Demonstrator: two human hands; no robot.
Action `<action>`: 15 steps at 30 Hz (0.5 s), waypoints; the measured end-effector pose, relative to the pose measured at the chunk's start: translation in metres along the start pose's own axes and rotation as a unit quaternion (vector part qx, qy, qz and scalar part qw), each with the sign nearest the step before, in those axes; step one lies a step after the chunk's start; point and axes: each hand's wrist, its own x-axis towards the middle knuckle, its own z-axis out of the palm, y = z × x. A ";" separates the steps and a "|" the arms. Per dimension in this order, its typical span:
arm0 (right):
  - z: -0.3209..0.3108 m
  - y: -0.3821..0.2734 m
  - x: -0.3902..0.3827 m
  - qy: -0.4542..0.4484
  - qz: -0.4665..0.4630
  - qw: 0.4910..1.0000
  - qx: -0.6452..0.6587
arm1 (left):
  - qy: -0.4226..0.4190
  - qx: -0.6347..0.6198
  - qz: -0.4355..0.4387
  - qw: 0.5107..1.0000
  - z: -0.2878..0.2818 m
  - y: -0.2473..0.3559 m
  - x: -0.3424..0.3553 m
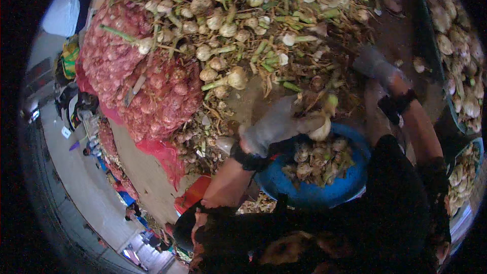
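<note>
My left hand [274, 124], in a grey glove, is closed around a garlic bulb [320, 131] with a short green stem, above the far rim of a blue basin [270, 185]. Inside the basin lie several trimmed garlic bulbs [324, 160] with loose papery skins. Farther right and forward, my right hand [378, 66], also gloved in grey, is at the right edge of the garlic heap [243, 25]. Its fingers are smeared, and a dark thin shape beside them is too unclear to name.
Full red mesh sacks [162, 101] stand left of the heap. A red container [195, 193] sits by my left forearm. On the right, green-edged containers hold more garlic [464, 66]. People [134, 210] and a paved lane [96, 187] show at far left.
</note>
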 end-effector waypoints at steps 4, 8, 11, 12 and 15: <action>0.012 -0.003 -0.013 0.090 0.033 0.994 0.051 | 0.326 0.308 -0.033 0.893 -0.064 -0.058 -0.001; 0.000 -0.034 -0.006 -0.036 0.023 0.987 0.154 | 0.375 0.447 -0.272 0.765 -0.159 -0.137 0.016; 0.002 -0.048 -0.007 -0.033 0.068 0.985 0.157 | 0.332 0.448 -0.312 0.769 -0.178 -0.152 0.030; 0.008 -0.041 -0.009 -0.014 0.050 0.994 0.101 | 0.324 0.434 -0.316 0.779 -0.176 -0.146 0.037; 0.007 -0.043 -0.010 -0.005 0.062 0.994 0.092 | 0.311 -0.002 -0.292 0.905 -0.164 -0.126 0.022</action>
